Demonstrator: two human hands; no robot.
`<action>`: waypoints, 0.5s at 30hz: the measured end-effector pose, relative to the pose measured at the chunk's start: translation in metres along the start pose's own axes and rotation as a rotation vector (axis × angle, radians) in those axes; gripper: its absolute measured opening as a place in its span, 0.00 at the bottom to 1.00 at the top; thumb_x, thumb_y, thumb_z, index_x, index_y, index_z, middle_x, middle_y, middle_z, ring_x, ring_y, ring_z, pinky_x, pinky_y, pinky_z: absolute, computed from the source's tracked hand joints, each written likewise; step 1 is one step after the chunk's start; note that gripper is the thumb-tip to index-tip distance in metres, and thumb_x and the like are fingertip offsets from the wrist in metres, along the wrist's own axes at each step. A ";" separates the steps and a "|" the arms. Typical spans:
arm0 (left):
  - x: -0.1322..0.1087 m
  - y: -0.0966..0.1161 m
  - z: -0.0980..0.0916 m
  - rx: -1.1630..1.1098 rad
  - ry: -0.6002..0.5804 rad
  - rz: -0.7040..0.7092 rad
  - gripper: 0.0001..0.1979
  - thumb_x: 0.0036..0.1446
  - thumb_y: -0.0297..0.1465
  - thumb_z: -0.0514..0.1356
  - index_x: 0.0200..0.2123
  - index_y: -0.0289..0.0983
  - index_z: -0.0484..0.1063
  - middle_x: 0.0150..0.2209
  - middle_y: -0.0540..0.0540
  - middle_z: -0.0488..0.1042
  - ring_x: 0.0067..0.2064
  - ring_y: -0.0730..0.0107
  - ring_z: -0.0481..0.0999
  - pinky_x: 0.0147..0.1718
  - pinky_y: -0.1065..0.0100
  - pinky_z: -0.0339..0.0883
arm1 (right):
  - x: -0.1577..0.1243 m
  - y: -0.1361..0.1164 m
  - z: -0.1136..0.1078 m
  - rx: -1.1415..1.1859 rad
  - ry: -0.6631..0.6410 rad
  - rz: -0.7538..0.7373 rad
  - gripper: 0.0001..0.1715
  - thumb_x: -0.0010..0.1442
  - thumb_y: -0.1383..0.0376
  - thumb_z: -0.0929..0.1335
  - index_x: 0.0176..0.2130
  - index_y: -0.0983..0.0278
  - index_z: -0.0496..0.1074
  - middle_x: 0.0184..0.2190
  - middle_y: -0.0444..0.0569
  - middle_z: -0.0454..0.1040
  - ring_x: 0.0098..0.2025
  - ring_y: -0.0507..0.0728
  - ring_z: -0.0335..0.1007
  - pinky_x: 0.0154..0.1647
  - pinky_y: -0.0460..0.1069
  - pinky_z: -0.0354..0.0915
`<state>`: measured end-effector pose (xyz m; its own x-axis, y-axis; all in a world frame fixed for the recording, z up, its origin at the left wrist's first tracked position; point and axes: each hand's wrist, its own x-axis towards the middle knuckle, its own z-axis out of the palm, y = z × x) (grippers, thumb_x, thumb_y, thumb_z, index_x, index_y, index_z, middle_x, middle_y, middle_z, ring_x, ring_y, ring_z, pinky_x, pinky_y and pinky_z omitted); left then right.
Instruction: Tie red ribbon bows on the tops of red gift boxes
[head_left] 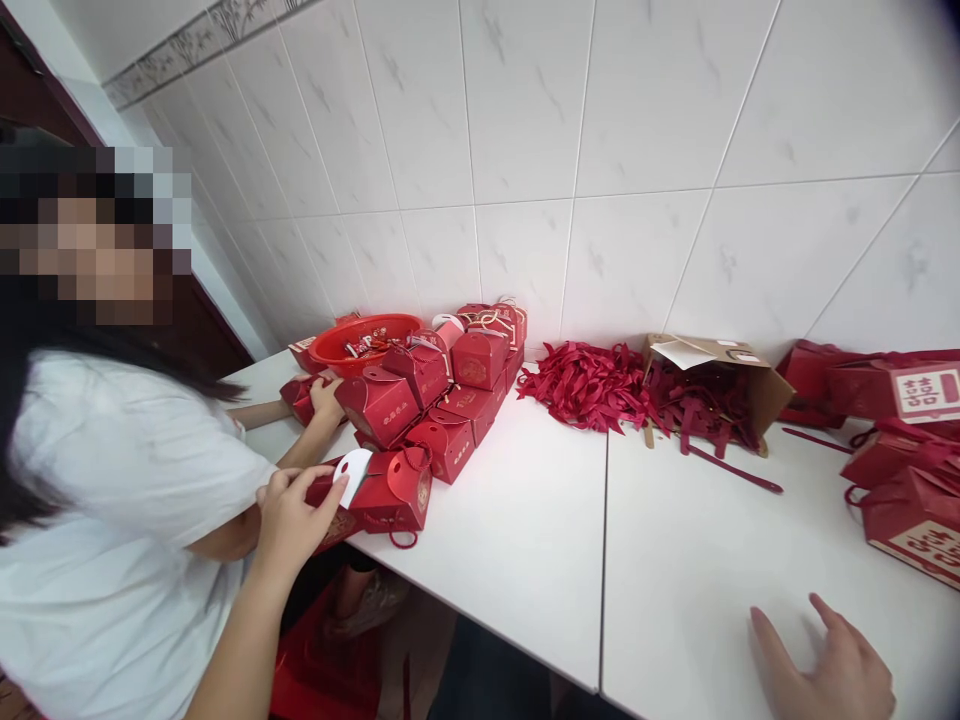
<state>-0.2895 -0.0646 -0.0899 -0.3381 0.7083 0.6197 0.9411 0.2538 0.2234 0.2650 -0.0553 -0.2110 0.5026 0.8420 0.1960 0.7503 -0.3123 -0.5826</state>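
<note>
My right hand [825, 665] lies at the bottom right on the white table [675, 570], fingers spread flat and holding nothing. My left hand is out of view. Nearest to my hand are red gift boxes [911, 520] with rope handles at the right edge. A pile of red ribbons [589, 385] spills from a tipped brown carton [739, 375] by the wall. To the left, a person in a white shirt has a hand [292, 515] on a red box with a white flap [382, 490], and another hand [326, 395] by a stack of closed red boxes [442, 400].
A red bowl [367, 340] with small items stands at the back left behind the stack. White tiled wall runs along the table's far side. The table's front edge runs diagonally to the lower middle, with a seam down its centre.
</note>
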 end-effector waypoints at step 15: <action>-0.002 0.021 0.006 -0.305 0.083 -0.250 0.19 0.52 0.36 0.56 0.47 0.37 0.64 0.38 0.42 0.74 0.39 0.61 0.76 0.43 0.61 0.71 | 0.001 0.004 0.005 -0.016 -0.005 0.007 0.41 0.55 0.45 0.61 0.54 0.74 0.65 0.55 0.72 0.60 0.58 0.78 0.56 0.53 0.70 0.59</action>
<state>-0.2695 -0.0566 -0.0913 -0.5671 0.5910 0.5737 0.7907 0.1956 0.5801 0.2666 -0.0534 -0.2169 0.5057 0.8419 0.1883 0.7539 -0.3251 -0.5709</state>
